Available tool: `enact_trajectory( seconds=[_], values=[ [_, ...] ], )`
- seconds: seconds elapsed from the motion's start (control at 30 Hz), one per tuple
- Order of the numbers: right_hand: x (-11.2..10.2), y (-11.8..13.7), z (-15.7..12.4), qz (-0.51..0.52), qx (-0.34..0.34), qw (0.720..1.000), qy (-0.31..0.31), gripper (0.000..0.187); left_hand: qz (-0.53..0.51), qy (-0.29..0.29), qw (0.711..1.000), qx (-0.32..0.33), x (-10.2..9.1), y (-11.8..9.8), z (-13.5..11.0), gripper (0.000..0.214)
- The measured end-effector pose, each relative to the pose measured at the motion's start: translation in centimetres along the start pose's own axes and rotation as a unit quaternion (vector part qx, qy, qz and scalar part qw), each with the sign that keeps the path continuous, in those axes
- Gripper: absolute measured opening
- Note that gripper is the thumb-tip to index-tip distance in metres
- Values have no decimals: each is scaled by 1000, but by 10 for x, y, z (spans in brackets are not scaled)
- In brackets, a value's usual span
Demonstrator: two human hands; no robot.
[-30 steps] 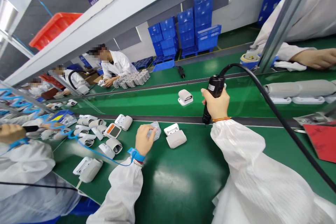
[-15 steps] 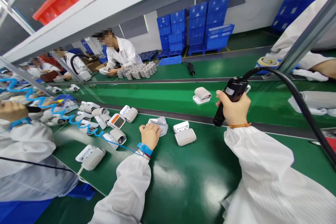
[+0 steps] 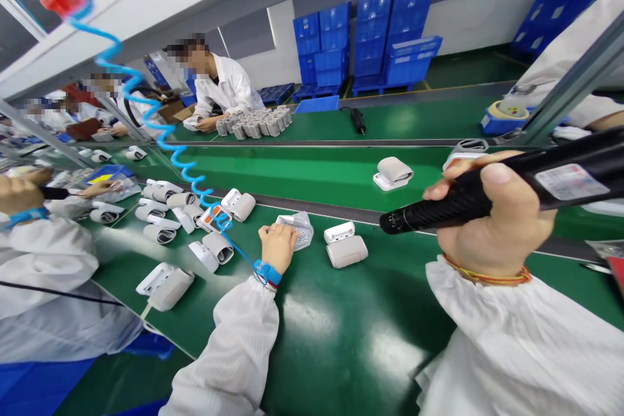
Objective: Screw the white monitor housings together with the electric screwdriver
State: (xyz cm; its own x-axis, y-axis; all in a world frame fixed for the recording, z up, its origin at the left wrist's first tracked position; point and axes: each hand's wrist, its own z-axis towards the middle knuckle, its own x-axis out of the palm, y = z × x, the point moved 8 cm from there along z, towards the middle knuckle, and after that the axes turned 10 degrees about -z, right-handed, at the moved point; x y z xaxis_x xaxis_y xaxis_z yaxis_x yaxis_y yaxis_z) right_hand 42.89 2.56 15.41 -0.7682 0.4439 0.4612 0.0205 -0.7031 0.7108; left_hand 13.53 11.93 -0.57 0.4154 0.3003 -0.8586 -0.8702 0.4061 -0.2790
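Observation:
My left hand (image 3: 278,247) reaches to a small clear plastic tray (image 3: 305,233) full of tiny metal parts that look like screws. Its fingers are bent together at the tray's near side; anything pinched in them is hidden. My right hand (image 3: 497,224) is wrapped round a black electric screwdriver (image 3: 463,200), held up off the bench with its tip pointing left. Between the hands lies a white wrist blood pressure monitor (image 3: 347,249) with a rolled grey cuff, its white back up. Another such monitor (image 3: 390,173) sits on the green conveyor beyond.
Several cuffed monitors (image 3: 166,286) lie to the left on the green bench (image 3: 331,338). A coiled blue cord (image 3: 160,130) hangs down to my left wristband. Co-workers sit at left and across the belt, one near grey cuffs (image 3: 256,122). A metal post (image 3: 575,78) slants at right.
My right hand has come closer and turned the screwdriver from upright to nearly level, tip leftward. The blue cord has swung up. My left hand stays at the tray.

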Motion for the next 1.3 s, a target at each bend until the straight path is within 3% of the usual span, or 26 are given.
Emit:
enact_trajectory(
  seconds=[0.1, 0.2, 0.33, 0.43, 0.7, 0.9, 1.07, 1.3],
  values=[
    [3, 1, -8, 14, 49, 999, 6, 9, -24, -44, 998, 44, -10, -18, -3, 17],
    [9, -1, -17, 43, 100, 994, 31, 14, -95, -70, 982, 145, -19, -57, -16, 16],
    [27, 0, -32, 48, 127, 983, 121, 22, -165, -33, 950, 262, -13, -107, -39, 19],
    [38, -2, -42, 25, 129, 974, 183, 20, -188, -10, 935, 302, -7, -125, -49, 20],
    [41, -8, -49, 9, 137, 969, 203, 25, -214, -33, 923, 318, -17, -129, -51, 22],
    [40, -8, -51, 1, 126, 970, 210, 22, -178, 3, 934, 309, -10, -128, -51, 23],
    [43, -8, -53, 6, 107, 968, 227, 19, -174, -13, 935, 309, -13, -129, -50, 31],
    [46, -7, -60, 2, 107, 960, 260, 19, -177, -14, 932, 317, -10, -128, -52, 25]
  ],
)
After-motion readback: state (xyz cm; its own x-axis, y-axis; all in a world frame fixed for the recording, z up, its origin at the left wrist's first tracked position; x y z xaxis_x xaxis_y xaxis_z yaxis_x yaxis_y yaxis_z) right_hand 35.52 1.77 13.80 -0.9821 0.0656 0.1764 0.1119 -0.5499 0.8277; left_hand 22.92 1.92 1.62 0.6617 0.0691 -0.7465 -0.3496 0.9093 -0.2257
